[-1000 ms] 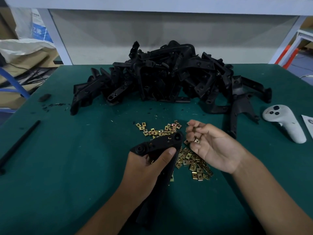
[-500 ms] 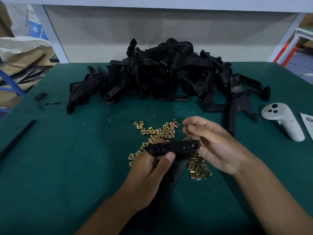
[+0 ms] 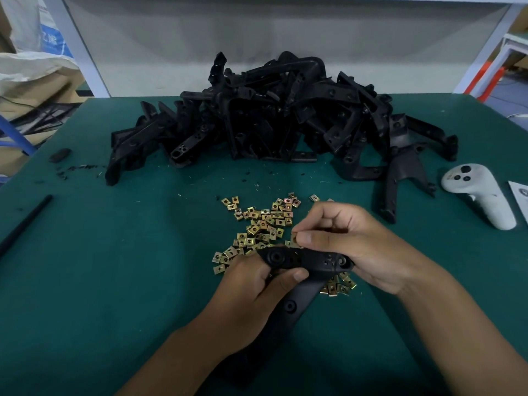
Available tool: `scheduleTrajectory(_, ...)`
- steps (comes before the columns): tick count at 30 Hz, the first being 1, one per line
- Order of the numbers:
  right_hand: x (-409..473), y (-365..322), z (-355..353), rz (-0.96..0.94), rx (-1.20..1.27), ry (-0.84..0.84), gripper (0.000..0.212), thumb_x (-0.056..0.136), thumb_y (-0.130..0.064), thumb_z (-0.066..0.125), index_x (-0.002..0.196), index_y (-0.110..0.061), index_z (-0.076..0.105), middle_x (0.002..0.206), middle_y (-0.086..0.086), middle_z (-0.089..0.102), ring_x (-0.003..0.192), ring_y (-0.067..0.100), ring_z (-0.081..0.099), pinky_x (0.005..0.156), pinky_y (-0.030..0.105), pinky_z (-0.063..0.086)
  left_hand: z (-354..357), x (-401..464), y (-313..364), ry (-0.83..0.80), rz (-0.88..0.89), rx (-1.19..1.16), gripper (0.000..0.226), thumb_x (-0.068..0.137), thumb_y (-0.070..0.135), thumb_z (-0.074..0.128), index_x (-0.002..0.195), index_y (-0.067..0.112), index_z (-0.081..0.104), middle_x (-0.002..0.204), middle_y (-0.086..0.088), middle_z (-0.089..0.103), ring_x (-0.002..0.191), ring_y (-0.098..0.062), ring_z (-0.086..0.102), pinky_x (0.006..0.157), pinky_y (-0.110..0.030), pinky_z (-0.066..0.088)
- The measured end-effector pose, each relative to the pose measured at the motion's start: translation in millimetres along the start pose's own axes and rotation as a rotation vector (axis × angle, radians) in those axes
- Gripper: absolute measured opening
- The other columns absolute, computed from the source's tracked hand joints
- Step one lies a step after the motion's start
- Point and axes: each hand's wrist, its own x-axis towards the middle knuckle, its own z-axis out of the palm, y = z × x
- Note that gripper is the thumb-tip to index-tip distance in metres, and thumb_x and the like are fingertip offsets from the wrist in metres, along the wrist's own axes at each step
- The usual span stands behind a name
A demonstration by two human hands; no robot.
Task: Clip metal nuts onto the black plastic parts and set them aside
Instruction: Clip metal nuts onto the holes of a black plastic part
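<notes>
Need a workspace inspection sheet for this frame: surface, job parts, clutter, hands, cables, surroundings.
Surface: green mat, black flecks scattered on its far half.
Job's things: black part held over the nuts, which lie loose mid-mat; one nut pinched at the part's top edge; pile of parts at the far edge.
Clutter: white controller at right, paper corner beside it; black rod at left; small black piece far left.
Hands: left hand grips the part; right hand pinches the nut.
Cables: dark ones off the table, far left.
Surroundings: white frame posts, sack, orange bars.
</notes>
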Motion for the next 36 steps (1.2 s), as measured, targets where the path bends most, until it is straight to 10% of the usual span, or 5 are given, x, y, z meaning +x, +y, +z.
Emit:
scheduleTrajectory(12,-1,-3,3,0.02,0.026,0.003,0.006,0.075,-0.019,0.076,0.073,-0.025,0.075,0.083,-0.003,0.074,0.074,0.007,0.068,0.062,0.017,0.052,1,-1,-2,-0.011,-0.041,-0.03,0.028,0.093,0.055,0.051,0.07,0.039,0.054,0.062,0.014,0.048,0.057,-0.001,0.044,0.053,-0.02,0.033)
scheduleTrajectory(19,0,1,-2,-0.026,-0.063,-0.009,0.015,0.085,-0.042,0.076,0.084,-0.028,0.077,0.097,-0.002,0.077,0.087,0.01,0.071,0.071,0.02,0.054,1,0,-2,0.01,-0.073,-0.142,0.03,0.09,0.057,0.057,0.097,0.028,0.06,0.078,0.003,0.064,0.073,-0.015,0.062,0.067,-0.035,0.05)
scheduleTrajectory(23,1,4,-4,-0.061,-0.184,0.05,0.04,0.086,-0.065,0.064,0.097,-0.029,0.079,0.105,-0.009,0.074,0.103,0.012,0.07,0.085,0.028,0.052,-1,-1,1,0.104,-0.054,-0.28,0.033,0.086,0.043,0.07,0.114,0.048,0.052,0.092,0.013,0.07,0.082,-0.005,0.067,0.072,-0.017,0.05)
scheduleTrajectory(30,12,12,-11,-0.017,0.305,0.139,0.028,0.081,-0.004,0.049,0.096,-0.015,0.071,0.093,-0.001,0.071,0.073,0.008,0.056,0.063,0.018,0.051,-3,4,-2,0.271,-0.064,-0.349,0.024,0.085,0.039,0.071,0.108,0.04,0.068,0.102,0.014,0.073,0.097,-0.008,0.07,0.083,-0.016,0.05)
scheduleTrajectory(36,15,12,-24,0.101,0.404,0.26,0.051,0.086,0.025,0.031,0.109,-0.005,0.064,0.096,0.006,0.077,0.081,0.01,0.069,0.077,0.025,0.059,-6,6,-2,0.282,-0.089,-0.424,0.02,0.086,0.036,0.072,0.106,0.038,0.069,0.104,0.009,0.074,0.097,-0.011,0.071,0.081,-0.017,0.052)
